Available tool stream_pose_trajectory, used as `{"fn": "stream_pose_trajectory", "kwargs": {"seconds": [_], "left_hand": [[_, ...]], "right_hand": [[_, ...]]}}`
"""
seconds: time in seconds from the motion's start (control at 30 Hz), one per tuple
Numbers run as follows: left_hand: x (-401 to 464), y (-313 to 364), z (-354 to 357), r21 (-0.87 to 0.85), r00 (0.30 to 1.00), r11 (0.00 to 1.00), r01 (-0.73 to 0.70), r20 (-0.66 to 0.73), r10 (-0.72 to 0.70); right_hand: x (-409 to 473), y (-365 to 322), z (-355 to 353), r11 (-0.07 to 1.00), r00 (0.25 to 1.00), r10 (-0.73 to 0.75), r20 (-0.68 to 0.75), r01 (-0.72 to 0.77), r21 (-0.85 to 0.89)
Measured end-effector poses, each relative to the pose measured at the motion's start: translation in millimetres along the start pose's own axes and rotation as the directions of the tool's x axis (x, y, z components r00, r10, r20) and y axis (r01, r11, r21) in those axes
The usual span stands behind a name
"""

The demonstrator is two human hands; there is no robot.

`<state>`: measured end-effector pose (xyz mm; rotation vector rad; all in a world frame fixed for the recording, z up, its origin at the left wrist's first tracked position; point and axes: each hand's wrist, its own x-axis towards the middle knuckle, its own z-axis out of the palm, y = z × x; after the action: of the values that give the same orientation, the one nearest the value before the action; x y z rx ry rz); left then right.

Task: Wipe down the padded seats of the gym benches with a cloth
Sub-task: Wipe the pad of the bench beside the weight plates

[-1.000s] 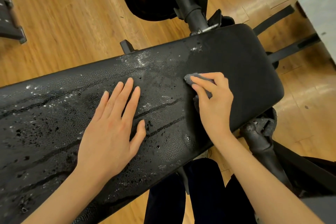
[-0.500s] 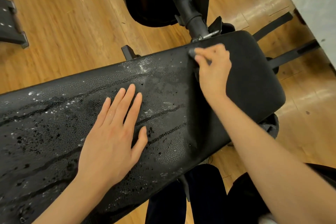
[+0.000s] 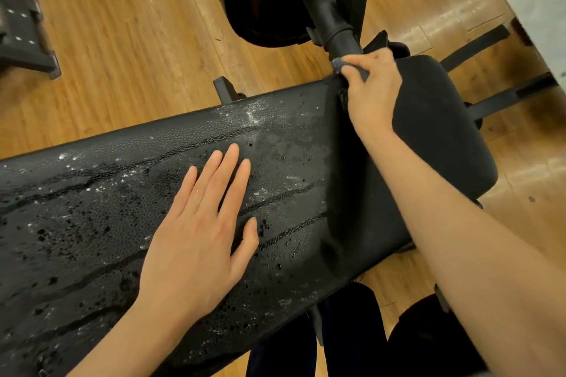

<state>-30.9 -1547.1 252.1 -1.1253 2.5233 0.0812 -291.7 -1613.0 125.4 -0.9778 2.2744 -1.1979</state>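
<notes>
Now the bench (image 3: 122, 208) runs across the frame from the lower left to the right, and its black pad is wet, with drops and white specks over the left and middle part. At the right end the pad (image 3: 438, 131) looks dull and has no drops on it. The left hand (image 3: 196, 242) lies flat on the wet pad in the lower middle of the frame; its fingers (image 3: 228, 168) are straight and close together, the thumb a little apart, and it holds nothing. The right hand (image 3: 372, 92) is at the far edge of the pad, in the upper right of the frame. Its fingers are curled around a small grey cloth (image 3: 340, 64), which is pressed on the edge of the pad, just beside a black post (image 3: 327, 15) of the frame. Only a corner of the cloth shows past the fingertips. Under the bench is a wood floor (image 3: 122, 40), and dark trousers (image 3: 346, 340) show at the bottom edge.
</notes>
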Motion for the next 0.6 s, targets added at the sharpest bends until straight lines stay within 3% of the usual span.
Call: {"fn": "stream_pose_trajectory", "kwargs": {"seconds": [0.13,0.27,0.43,0.6], "left_hand": [[-0.9,-0.4,-0.1,-0.008,1.000,1.000,0.000,0.001,0.000],[-0.9,-1.9,0.1,-0.007,1.000,1.000,-0.001,0.017,0.001],[0.3,-1.4,1.3,0.003,1.000,1.000,-0.006,0.014,0.006],[-0.2,-1.9,0.8,-0.013,1.000,1.000,-0.006,0.011,0.006]], "right_hand": [[-44.1,-11.8,-2.1,0.995,0.984,0.073,-0.160,-0.060,0.083],[-73.5,-19.7,-16.4,0.998,0.998,-0.059,0.000,0.059,-0.005],[-26.2,-14.0,-11.6,0.993,0.996,0.073,-0.043,-0.077,-0.091],[-68.8,-7.8,-35.7,0.981,0.992,-0.093,0.087,0.106,-0.160]]}}
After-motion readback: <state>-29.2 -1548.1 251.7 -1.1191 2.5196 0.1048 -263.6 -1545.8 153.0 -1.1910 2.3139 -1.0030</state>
